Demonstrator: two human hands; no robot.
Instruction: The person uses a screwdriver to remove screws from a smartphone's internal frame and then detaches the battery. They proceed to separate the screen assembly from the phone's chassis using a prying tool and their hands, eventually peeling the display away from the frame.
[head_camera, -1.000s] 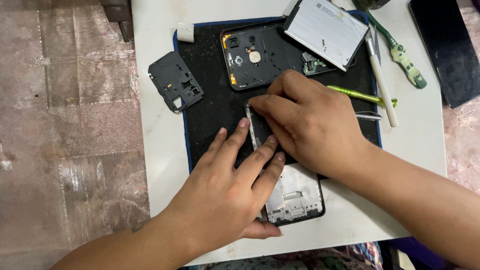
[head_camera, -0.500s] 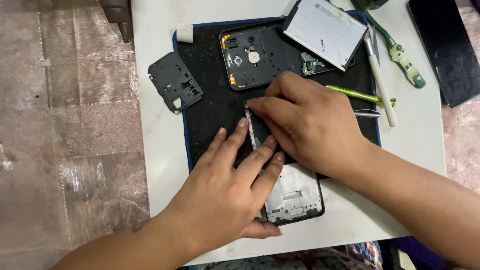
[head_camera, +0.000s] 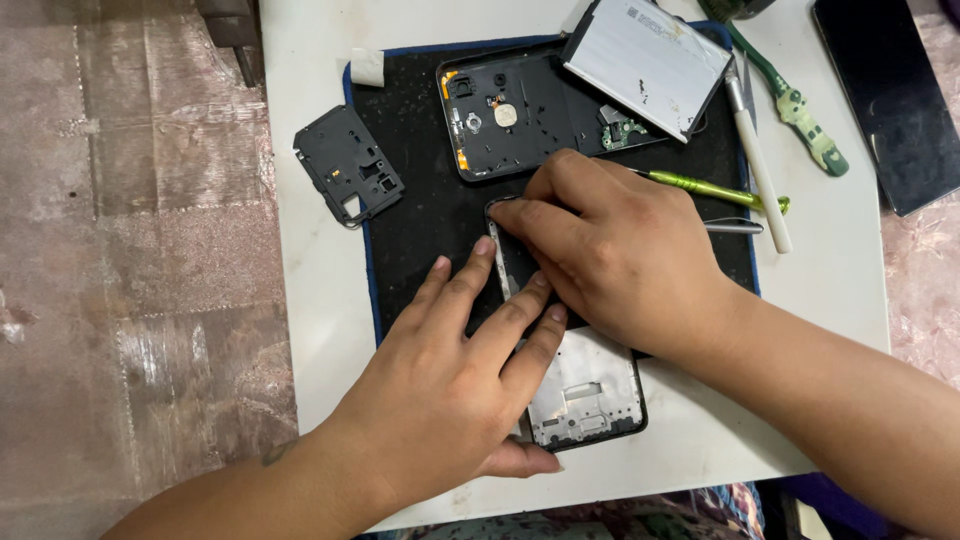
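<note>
A disassembled phone frame (head_camera: 585, 395) lies on a black work mat (head_camera: 420, 215), its silver inner side up. My left hand (head_camera: 465, 385) rests flat on the frame's left side and presses it down, fingers spread. At the frame's top end my right hand (head_camera: 610, 250) bends over it, fingertips on the top left corner. Much of the frame is hidden under both hands.
On the mat's far side lie a black phone back cover (head_camera: 505, 120) and a grey battery (head_camera: 648, 65). A small black inner cover (head_camera: 347, 165) sits at the mat's left edge. A green tool (head_camera: 715, 190), a white-handled tool (head_camera: 760, 170) and a dark phone (head_camera: 895, 95) lie right.
Both hands stay on the frame. My right hand's fingertips have shifted slightly along the frame's top corner; nothing else has moved.
</note>
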